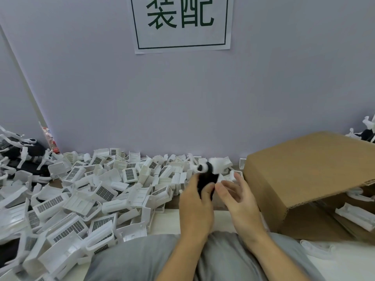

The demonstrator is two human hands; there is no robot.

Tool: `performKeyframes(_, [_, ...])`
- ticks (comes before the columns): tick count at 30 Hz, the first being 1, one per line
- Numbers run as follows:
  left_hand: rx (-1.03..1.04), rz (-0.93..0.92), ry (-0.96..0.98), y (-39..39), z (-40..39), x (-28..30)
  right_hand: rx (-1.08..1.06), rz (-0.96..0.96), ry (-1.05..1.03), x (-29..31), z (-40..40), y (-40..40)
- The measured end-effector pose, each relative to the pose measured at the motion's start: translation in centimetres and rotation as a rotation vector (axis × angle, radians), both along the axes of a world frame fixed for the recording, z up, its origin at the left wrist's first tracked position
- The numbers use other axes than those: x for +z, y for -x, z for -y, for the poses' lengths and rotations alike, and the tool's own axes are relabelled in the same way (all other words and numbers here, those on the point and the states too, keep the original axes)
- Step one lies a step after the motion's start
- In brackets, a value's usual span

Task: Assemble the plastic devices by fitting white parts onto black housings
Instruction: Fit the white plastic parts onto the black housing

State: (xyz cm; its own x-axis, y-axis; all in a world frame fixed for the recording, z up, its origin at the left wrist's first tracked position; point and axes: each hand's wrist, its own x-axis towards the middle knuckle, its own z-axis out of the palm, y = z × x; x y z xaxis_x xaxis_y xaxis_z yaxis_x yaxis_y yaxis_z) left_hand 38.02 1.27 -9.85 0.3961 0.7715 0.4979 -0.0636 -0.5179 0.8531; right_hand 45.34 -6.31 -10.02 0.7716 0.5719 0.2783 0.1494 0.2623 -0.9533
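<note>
Holding a black housing [207, 180] upright in our left hand [195, 207], we are curling the fingers [208, 192] round its lower part, above our lap and in front of the wall. A white part [200, 167] is sitting at the housing's top end; motion blur is keeping us from telling how far it is seated. Our right hand [240, 199] is hovering just beside the housing on its right, fingers spread and relaxed, gripping nothing; whether the thumb is touching the housing we cannot tell.

To the left, a large heap of white plastic parts [85, 191], many with dark grid panels, is lying across the tabletop [166, 222] up to the wall. Further left, a pile of assembled black-and-white devices [24, 155] is resting near the corner. On the right, a cardboard box [304, 179] is lying with its open side toward us, white pieces [355, 218] inside. A paper sign [181, 24] with green characters is hanging on the wall above.
</note>
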Motion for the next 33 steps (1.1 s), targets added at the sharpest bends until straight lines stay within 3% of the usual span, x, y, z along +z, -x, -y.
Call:
performKeyframes(5, [0.024, 0.265, 0.608, 0.1, -1.5, 0.5, -0.023, 0.007, 0.095, -0.4, -0.1, -0.3])
performKeyframes(9, [-0.103, 0.417, 0.984, 0.1, -1.8, 0.8, 0.007, 0.011, 0.177, -0.5, -0.3, -0.3])
performKeyframes(12, [-0.224, 0.42, 0.972, 0.3, -1.6, 1.2, -0.012, 0.023, 0.207, -0.4, -0.4, -0.2])
performKeyframes(15, [-0.178, 0.374, 0.972, 0.2, -1.5, 1.1, -0.04, -0.019, 0.203, -0.4, -0.3, -0.2])
performKeyframes(21, [-0.254, 0.53, 1.099, 0.6, -1.7, 1.5, -0.007, 0.046, 0.294, -0.2, -0.3, 0.0])
performKeyframes(29, [-0.394, 0.506, 1.261, 0.9, -1.3, 1.7, 0.188, -0.009, 0.252, 0.0, 0.1, 0.3])
performKeyframes(33, [-0.419, 0.432, 1.148, 0.6, -1.2, 1.4, 0.246, -0.076, 0.241, -0.1, 0.0, 0.0])
